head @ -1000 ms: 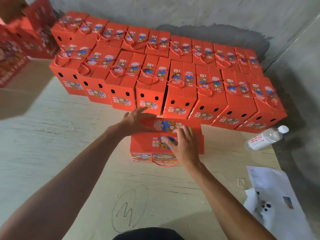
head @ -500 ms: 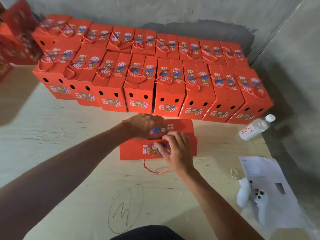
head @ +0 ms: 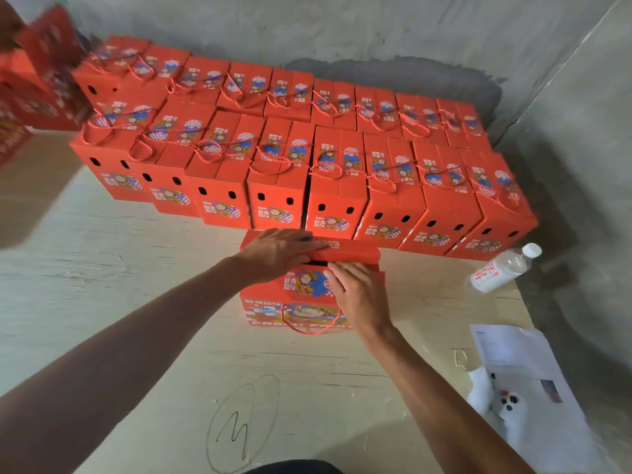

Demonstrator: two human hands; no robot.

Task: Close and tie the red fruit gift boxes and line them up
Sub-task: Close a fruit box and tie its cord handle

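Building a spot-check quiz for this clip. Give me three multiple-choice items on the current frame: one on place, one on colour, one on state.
1. Where does the clear plastic water bottle lie?
A. right of the front row of red cardboard gift boxes
B. on top of a box
C. left of the person's arms

2. What colour is the bottle's cap?
A. white
B. blue
C. black

3. How are the top flaps of the red box under the hands?
A. tied shut with cord
B. not yet fully closed, a dark gap showing
C. torn off

Key: 1 A, it lies on the pale board beside the rightmost box. 2 A, the cap shows white. 3 B, the left hand and right hand lie flat on the flaps, its red cord handle hanging loose.
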